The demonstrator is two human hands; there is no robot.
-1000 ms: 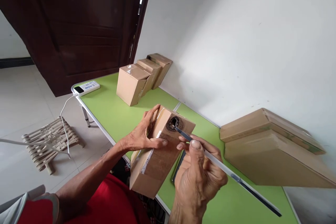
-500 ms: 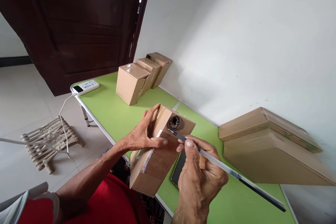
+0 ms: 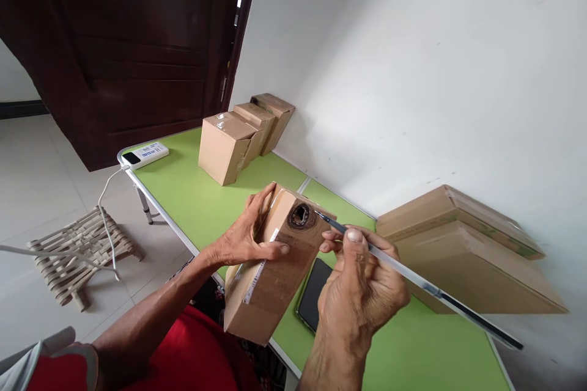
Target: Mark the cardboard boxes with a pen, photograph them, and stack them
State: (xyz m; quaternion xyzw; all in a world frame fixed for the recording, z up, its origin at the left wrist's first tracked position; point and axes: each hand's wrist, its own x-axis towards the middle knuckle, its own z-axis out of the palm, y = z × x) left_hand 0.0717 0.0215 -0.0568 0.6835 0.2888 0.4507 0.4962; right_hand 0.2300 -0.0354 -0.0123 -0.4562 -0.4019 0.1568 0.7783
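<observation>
My left hand (image 3: 247, 238) grips a brown cardboard box (image 3: 275, 275), held tilted above the near edge of the green table (image 3: 192, 195). The box's top end has a dark-rimmed round hole (image 3: 300, 215). My right hand (image 3: 362, 287) is pinched on a long thin pen-like tool (image 3: 413, 278). Its dark tip rests on the box top just right of the hole. The tool's long shaft runs back to the right over the table.
A dark phone (image 3: 314, 302) lies on the table under my hands. Three small boxes (image 3: 241, 134) stand at the far end by the wall, and flat cardboard packs (image 3: 463, 244) lean at the right. A white power strip (image 3: 144, 154) sits at the far left corner. A slatted stool (image 3: 77, 250) is on the floor.
The tool's tip has come out of the hole, dipped below it, then moved to its right edge. My right hand shifted slightly right. The left hand keeps its hold on the box.
</observation>
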